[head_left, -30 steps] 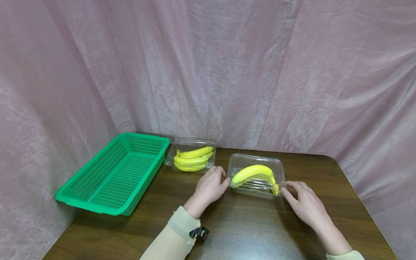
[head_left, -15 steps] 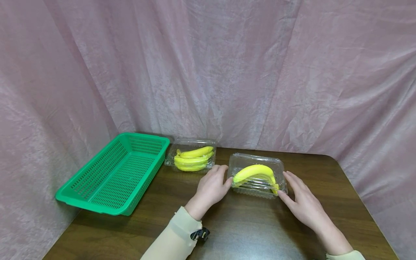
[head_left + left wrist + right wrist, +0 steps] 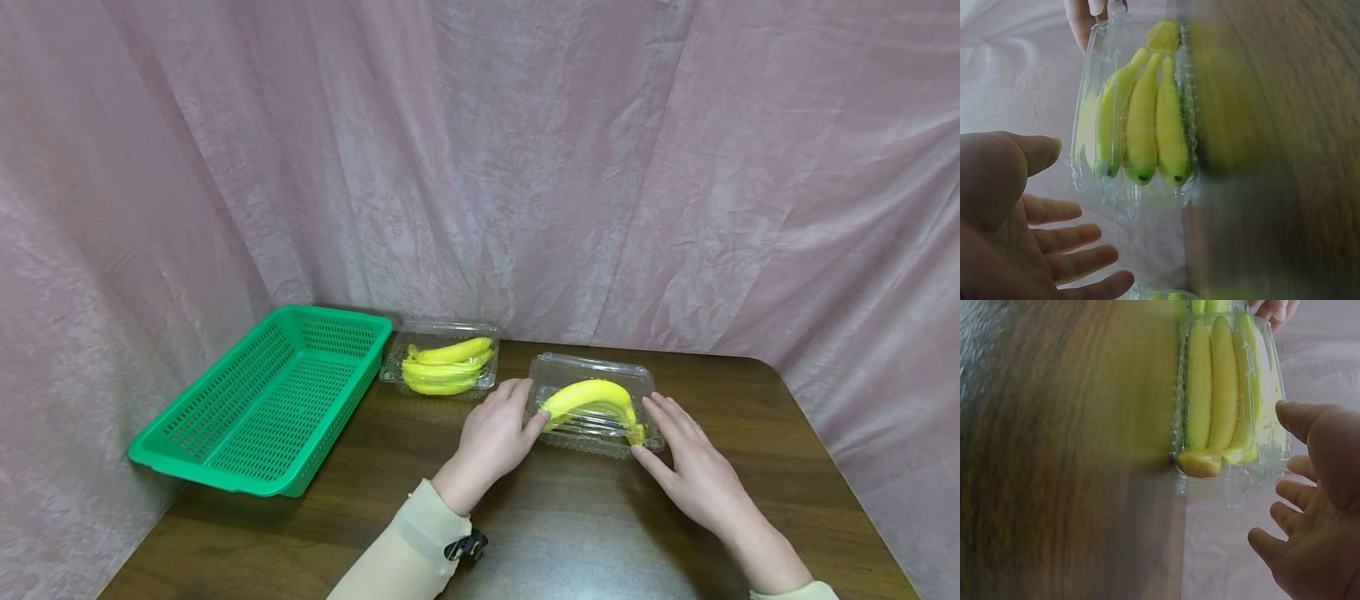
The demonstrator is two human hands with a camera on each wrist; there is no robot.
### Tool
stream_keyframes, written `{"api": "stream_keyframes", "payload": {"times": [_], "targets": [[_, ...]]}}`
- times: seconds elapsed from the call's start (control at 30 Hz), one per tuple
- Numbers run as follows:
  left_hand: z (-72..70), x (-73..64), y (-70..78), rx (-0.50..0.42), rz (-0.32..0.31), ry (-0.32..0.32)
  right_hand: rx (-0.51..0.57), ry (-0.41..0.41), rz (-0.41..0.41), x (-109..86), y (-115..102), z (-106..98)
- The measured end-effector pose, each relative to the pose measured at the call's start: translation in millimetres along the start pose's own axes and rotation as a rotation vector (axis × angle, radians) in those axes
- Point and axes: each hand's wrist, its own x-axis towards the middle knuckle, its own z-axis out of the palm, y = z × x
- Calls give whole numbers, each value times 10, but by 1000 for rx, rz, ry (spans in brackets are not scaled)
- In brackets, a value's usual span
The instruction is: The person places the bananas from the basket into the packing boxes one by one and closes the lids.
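Observation:
A clear plastic clamshell box with a bunch of yellow bananas inside lies on the table in front of me, its lid down. My left hand is at the box's left end, thumb toward the near corner. In the left wrist view its fingers are spread, and a small gap shows between them and the plastic. My right hand is at the right end, fingers extended along that side. Its thumb lies close against the lid in the right wrist view; contact is hard to tell.
A second clear clamshell box of bananas sits behind my left hand. Left of it stands a green perforated basket. Pink curtains hang behind the brown wooden table.
My left hand has shifted slightly right along the box's left end. The right hand has moved a little left, its fingers now more extended. The box has hardly moved.

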Motion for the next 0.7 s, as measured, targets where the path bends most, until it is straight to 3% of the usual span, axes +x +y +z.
{"api": "stream_keyframes", "payload": {"times": [0.7], "targets": [[49, -69, 217, 191, 70, -5, -43, -8, -39, -50, -89, 39]]}}
